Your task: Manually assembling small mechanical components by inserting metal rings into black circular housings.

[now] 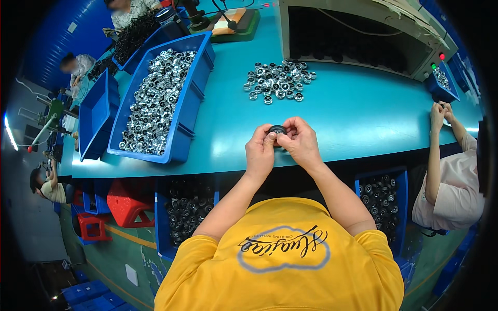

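Close to the table's front edge, both my hands meet around one small black wheel with a lighter centre. My left hand pinches its left side, thumb on the face. On the other side my right hand grips it with thumb and fingers, the thumb pressed near the hub. The wheel's underside is hidden by my fingers. Beyond my hands, a loose pile of small shiny metal hubs with dark centres lies on the turquoise table.
A blue bin full of shiny hubs stands at left, beside another blue bin. A metal housing holds dark parts at the back. Bins of black wheels sit below the table edge. A co-worker sits at right; red stools stand lower left.
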Demonstrator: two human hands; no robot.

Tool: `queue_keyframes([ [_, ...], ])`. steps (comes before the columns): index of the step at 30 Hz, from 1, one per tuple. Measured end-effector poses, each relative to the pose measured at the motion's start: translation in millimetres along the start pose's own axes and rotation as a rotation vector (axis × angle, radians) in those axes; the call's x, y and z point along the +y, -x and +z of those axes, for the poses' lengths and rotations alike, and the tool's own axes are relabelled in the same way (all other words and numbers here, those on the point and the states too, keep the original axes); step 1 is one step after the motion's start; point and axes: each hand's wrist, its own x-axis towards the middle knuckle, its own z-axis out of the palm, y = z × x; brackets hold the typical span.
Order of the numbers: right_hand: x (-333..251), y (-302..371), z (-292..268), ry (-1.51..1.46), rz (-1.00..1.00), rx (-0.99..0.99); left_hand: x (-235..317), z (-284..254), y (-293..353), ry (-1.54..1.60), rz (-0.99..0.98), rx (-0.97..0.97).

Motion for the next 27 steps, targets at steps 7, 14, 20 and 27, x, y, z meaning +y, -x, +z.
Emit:
queue_keyframes([
  [7, -3.8, -9.8, -9.8, -0.478, 0.201, -0.171, 6.5, -2.5, -7.5, 0.127, -0.035, -0.135],
  [14, 4.0, -11.0, -9.8, -0.384, 0.166, -0.154, 4.7, 3.3, -4.0, 0.064, -0.045, -0.072],
  [20, 10.1, -8.1, -3.7, -0.308, 0.126, -0.092, 7.2, 7.3, -1.2, -0.100, 0.026, -0.006],
  [27, -9.0, -8.8, -16.8, -0.354, 0.200, -0.228, 7.9, -2.1, -4.6, -0.165, 0.110, -0.145],
])
